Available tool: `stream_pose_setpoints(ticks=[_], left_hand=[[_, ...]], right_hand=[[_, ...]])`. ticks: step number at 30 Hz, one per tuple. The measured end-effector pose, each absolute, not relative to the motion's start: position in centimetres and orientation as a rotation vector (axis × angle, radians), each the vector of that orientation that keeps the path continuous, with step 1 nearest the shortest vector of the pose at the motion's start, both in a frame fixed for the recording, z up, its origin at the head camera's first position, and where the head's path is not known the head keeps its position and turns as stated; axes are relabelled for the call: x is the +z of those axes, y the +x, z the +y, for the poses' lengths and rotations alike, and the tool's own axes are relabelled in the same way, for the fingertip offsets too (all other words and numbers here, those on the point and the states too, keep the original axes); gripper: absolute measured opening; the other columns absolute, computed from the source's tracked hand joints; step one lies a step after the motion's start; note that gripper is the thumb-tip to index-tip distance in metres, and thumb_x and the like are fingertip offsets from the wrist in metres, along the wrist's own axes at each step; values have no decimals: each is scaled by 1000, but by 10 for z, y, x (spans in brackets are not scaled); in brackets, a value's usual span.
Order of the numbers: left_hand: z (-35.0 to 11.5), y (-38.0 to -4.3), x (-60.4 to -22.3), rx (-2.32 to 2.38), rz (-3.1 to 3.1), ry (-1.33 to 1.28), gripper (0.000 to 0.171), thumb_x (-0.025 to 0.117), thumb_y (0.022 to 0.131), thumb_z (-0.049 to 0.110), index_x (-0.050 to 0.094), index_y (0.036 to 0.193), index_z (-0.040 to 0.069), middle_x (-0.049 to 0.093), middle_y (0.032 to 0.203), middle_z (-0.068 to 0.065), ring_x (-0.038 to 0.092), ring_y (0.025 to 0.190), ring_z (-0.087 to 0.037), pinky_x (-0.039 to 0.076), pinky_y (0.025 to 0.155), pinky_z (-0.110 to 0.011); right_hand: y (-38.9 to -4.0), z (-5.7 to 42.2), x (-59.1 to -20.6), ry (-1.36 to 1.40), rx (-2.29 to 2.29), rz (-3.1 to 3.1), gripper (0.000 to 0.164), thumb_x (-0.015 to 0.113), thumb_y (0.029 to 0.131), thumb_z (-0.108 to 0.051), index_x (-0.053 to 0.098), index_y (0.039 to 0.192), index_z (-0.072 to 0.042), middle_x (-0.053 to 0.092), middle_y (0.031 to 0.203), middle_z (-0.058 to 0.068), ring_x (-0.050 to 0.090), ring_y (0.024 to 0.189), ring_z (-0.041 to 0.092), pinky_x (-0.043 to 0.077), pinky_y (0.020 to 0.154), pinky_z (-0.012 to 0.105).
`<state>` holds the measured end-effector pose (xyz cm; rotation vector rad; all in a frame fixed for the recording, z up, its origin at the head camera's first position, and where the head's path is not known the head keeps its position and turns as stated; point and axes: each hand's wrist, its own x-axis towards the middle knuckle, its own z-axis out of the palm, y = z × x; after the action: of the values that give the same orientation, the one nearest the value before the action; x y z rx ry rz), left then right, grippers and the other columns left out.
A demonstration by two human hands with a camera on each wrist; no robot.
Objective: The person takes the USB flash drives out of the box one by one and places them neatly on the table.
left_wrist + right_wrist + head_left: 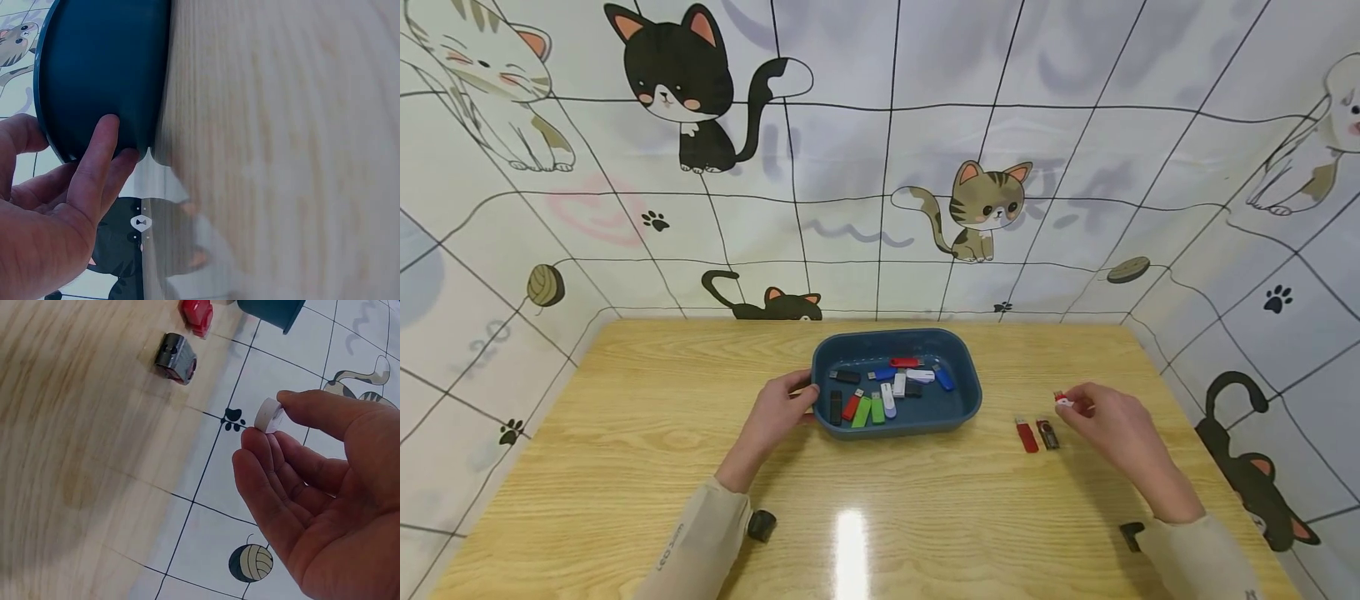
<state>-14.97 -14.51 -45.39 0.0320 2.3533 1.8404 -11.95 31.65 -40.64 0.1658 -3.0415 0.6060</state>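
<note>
My left hand (780,408) grips the left end of a dark blue plastic tray (925,421), thumb at the rim and fingers against the outer wall; the left wrist view shows the fingers (94,165) on that wall. Inside the tray lie several USB flash drives in black, red, green, blue and white. Off to the tray's right, my right hand (1108,417) pinches a red and white USB flash drive (1063,400) between thumb and fingers, above the table. Nearest to that hand, a red flash drive (1027,436) and a dark brown one (1047,434) lie side by side.
The light wood table (880,508) meets a cloth backdrop (850,233) printed with cats and grid lines at its back and sides. Black straps (762,526) show near both sleeves. A bright reflection falls on the table's front middle.
</note>
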Motion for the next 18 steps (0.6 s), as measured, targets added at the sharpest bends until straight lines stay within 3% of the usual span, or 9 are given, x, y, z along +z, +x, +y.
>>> stream_pose_setpoints(ticks=[8, 18], left_hand=[[-145, -150, -455, 1849, 2348, 34, 44, 55, 105, 9, 53, 145, -8, 57, 143, -27, 66, 118, -39, 63, 83, -41], [-146, -151, -457, 1865, 2333, 36, 44, 55, 104, 9, 54, 145, -7, 57, 143, -27, 66, 117, -39, 63, 84, -42]], right_hand=[[-120, 325, -416, 127, 567, -3103, 32, 71, 98, -23, 71, 106, 7, 70, 86, 10, 58, 71, 20, 46, 58, 34], [-121, 330, -425, 121, 540, -3120, 30, 73, 96, -21, 71, 102, 7, 72, 88, 13, 64, 73, 24, 52, 62, 42]])
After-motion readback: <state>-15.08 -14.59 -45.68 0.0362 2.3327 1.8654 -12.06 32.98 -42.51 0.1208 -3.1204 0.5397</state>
